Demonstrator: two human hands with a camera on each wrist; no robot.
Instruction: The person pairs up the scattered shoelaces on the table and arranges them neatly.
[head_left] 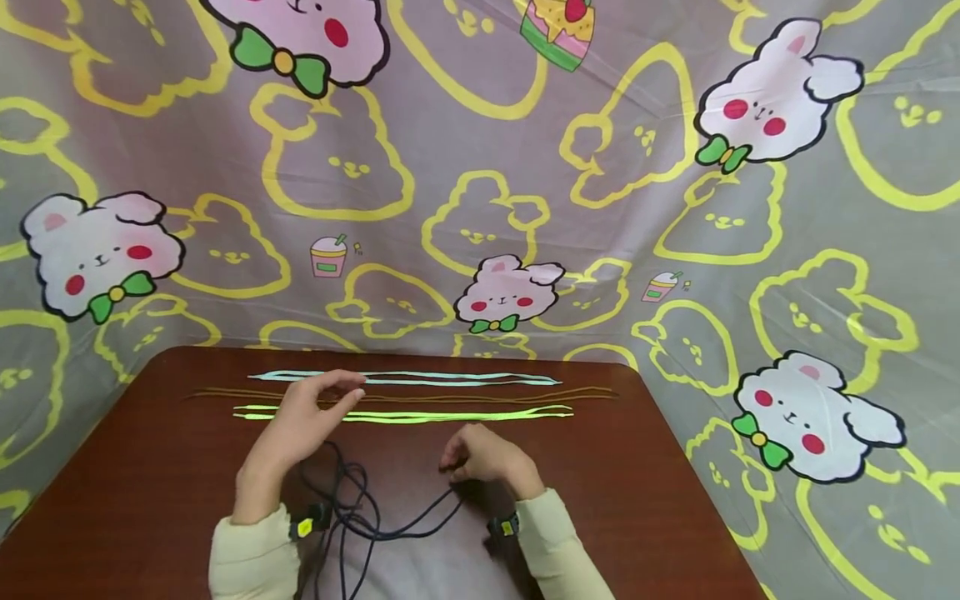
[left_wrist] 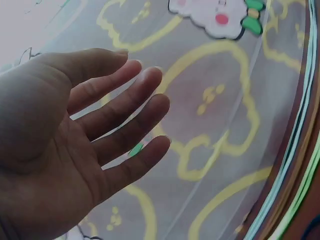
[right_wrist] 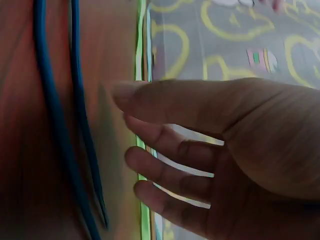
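Note:
A dark blue cord (head_left: 375, 533) lies in tangled loops at the near middle of the table. My left hand (head_left: 303, 421) is raised over the left part of the laid-out laces, its fingers loosely bent and nothing in them. In the left wrist view that palm and its spread fingers are bare. My right hand (head_left: 491, 457) hovers by the right end of the cord; the right wrist view has the cord (right_wrist: 60, 120) beside the relaxed fingertips, apart from them. Beyond the hands lie a neon yellow-green lace (head_left: 420, 417), a brown lace (head_left: 540, 395) and a light blue lace (head_left: 442, 382).
The three laces run side by side across the far part of the brown table (head_left: 615, 500). A patterned cloth (head_left: 480, 150) with rabbit faces hangs behind the table and at both sides. A dark band with a small camera sits on each wrist.

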